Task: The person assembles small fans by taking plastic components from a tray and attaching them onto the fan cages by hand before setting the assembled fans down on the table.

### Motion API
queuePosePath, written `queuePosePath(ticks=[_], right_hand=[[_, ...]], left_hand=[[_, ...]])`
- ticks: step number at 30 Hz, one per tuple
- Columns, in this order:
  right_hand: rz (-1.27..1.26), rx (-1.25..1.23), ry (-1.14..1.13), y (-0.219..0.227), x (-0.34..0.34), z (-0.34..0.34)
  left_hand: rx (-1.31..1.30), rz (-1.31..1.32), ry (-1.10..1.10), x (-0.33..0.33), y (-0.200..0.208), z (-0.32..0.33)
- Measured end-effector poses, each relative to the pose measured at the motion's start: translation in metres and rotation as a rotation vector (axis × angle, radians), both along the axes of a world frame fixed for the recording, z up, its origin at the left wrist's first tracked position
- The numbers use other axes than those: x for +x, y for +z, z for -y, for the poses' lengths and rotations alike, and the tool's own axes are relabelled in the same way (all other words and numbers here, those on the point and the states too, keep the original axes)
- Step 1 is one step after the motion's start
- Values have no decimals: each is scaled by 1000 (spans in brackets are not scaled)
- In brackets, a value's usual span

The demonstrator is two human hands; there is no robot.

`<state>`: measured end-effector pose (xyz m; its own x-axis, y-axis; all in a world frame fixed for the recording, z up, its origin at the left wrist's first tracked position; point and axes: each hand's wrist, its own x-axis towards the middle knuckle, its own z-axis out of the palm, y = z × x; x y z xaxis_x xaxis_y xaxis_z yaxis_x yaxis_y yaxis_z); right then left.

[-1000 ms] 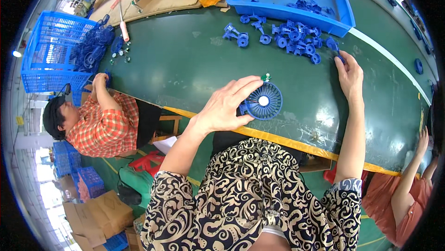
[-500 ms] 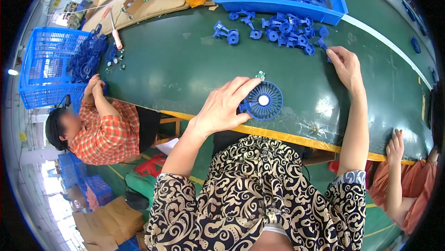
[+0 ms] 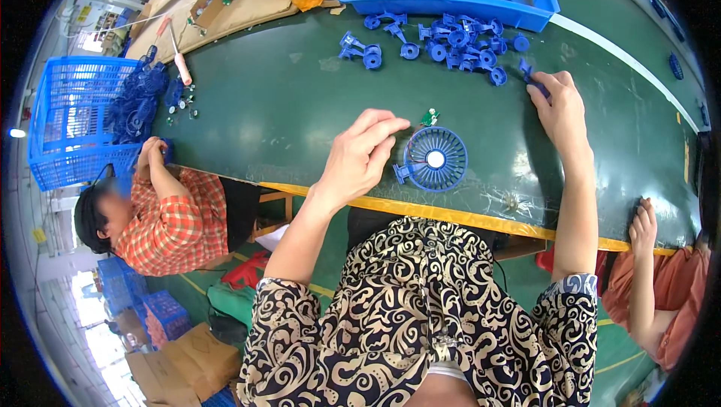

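Observation:
A round blue fan head [image 3: 449, 146] with a ribbed grille and a white centre disc lies on the green table in front of me. Thin wires run from it to a small green circuit board [image 3: 429, 117] just beyond. My left hand [image 3: 357, 155] hovers left of the fan head, fingers stretched out and holding nothing, the index fingertip close to the wires. Farther right, my right hand [image 3: 559, 110] pinches a small blue plastic part [image 3: 526, 69], partly hidden by the fingers. Beside it sits a pile of similar blue plastic parts [image 3: 458, 37].
A large blue tray [image 3: 451, 11] with more parts stands at the back. On the left are a blue basket [image 3: 75, 153] full of blue pieces, a screwdriver [image 3: 182, 69] and a person in a checked shirt [image 3: 169, 219]. Another person's hand [image 3: 642, 228] rests at the right edge.
My left hand has let go of the fan head and drawn slightly left. My right hand has closed around a blue part at the pile's right side.

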<state>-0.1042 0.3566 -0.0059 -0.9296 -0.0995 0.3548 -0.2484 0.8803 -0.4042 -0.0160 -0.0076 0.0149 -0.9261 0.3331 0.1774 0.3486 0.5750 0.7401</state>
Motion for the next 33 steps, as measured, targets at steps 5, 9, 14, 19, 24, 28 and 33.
queuePosePath(ticks=[5,9,14,19,24,28,33], right_hand=[[104,-44,-19,13,23,10],[210,-318,129,24,52,41],[175,-393,348,45,95,107],[-26,-163,308,24,102,124],[-73,-48,282,25,106,134],[-53,-26,257,29,105,137],[-57,-30,253,28,104,139]], left_hand=[[-123,-236,-76,-21,0,-16],[-192,-345,-177,-40,-3,-18],[-220,-494,-242,-43,-2,-9],[-145,-465,-209,-30,7,-3],[-85,-171,-67,10,21,10],[-63,-34,16,24,16,11],[-58,45,107,35,6,10]])
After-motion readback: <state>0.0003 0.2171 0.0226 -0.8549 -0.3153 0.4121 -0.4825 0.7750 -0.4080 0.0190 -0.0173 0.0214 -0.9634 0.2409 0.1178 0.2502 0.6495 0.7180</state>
